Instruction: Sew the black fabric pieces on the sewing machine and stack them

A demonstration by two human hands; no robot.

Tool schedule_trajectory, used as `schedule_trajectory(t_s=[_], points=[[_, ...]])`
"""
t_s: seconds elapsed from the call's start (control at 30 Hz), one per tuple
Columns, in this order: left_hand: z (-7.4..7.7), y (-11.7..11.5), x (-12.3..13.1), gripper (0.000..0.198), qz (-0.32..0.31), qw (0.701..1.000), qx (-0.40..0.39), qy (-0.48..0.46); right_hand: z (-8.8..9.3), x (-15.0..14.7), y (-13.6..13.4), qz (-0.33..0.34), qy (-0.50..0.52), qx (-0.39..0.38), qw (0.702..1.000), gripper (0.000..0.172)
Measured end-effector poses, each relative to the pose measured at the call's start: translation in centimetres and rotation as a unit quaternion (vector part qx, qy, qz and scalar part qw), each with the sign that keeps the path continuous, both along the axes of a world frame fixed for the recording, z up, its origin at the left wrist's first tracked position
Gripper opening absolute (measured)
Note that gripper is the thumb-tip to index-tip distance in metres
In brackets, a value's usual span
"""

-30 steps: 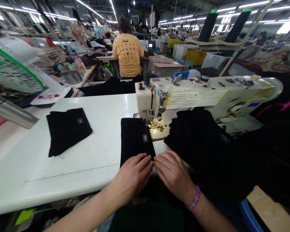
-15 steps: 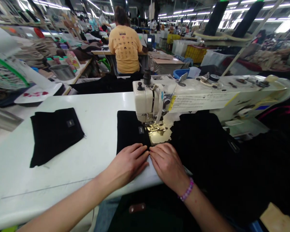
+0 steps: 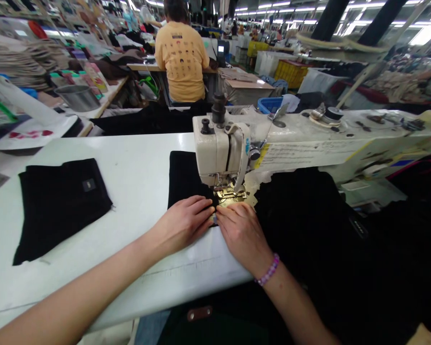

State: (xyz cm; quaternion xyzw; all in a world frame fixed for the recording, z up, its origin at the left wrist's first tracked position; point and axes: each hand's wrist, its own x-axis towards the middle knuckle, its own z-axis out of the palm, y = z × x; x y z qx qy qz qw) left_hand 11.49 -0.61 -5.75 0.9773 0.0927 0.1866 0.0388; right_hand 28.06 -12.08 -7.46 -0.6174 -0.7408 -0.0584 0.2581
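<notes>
A black fabric piece [image 3: 181, 177] lies flat on the white table, its right edge at the needle of the sewing machine [image 3: 211, 152]. My left hand [image 3: 187, 219] rests on its near part, fingers pressed together against the cloth. Opposite it, my right hand [image 3: 241, 227], with a beaded bracelet at the wrist, pinches the near right edge close to the brass needle plate [image 3: 233, 195]. The fingertips of both hands almost meet there. Farther left lies another black piece [image 3: 62, 203] with a small grey label [image 3: 89, 185].
A heap of black cloth [image 3: 309, 230] covers the right side, beside and below the machine arm. Thread cones [image 3: 330, 19] stand above it. A person in a yellow shirt [image 3: 182, 62] sits ahead, facing away. A metal pot [image 3: 77, 97] stands at the left.
The fabric piece has moved forward beneath the machine head, and its label is now out of sight. Both my hands have gone forward with it. The view has shifted slightly.
</notes>
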Motion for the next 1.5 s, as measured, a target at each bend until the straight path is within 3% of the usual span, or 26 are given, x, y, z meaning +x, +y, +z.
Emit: schedule_trajectory(t_s=[0.3,0.47,0.67,0.77,0.87,0.93,1.03,1.27,1.33,1.43,1.5], points=[[0.1,3.2,1.0,0.035,0.010,0.999,0.017,0.030,0.0,0.2,0.6,-0.012,0.024,-0.020,0.999,0.010],[0.0,3.9,1.3,0.032,0.022,0.999,0.010,0.026,0.2,-0.3,-1.2,-0.010,0.032,-0.017,0.999,0.011],[-0.5,3.7,0.9,0.032,0.044,0.999,-0.031,-0.003,-1.5,-1.4,-3.2,-0.033,0.044,0.017,0.998,0.024],[-0.5,3.3,0.9,0.035,0.089,0.995,-0.047,0.018,-2.0,-1.4,-3.3,-0.033,0.057,0.037,0.997,0.024],[-0.4,2.9,1.2,0.047,0.192,0.979,-0.049,0.053,-1.9,-1.3,-3.3,-0.028,0.065,0.061,0.996,0.022],[-0.4,2.6,1.3,0.056,0.242,0.966,-0.051,0.074,-1.6,-1.3,-3.5,-0.031,0.069,0.079,0.994,0.022],[-0.8,1.1,0.8,0.066,0.268,0.957,-0.046,0.098,-1.2,-1.4,-4.3,-0.035,0.077,0.089,0.992,0.023],[-1.8,-7.6,-2.9,0.075,0.240,0.966,-0.027,0.095,-0.4,-2.6,-6.9,0.000,0.094,0.080,0.992,0.020],[-1.5,-9.0,-3.6,0.072,0.229,0.969,-0.042,0.079,-0.4,-3.0,-7.2,0.013,0.089,0.077,0.993,0.021],[-0.1,-8.2,-4.2,0.055,0.244,0.965,-0.088,0.037,-0.8,-3.5,-7.4,0.024,0.074,0.055,0.995,0.023],[1.1,-5.9,-4.8,0.048,0.324,0.941,-0.092,0.003,-1.1,-3.7,-7.4,0.025,0.067,0.038,0.997,0.024]])
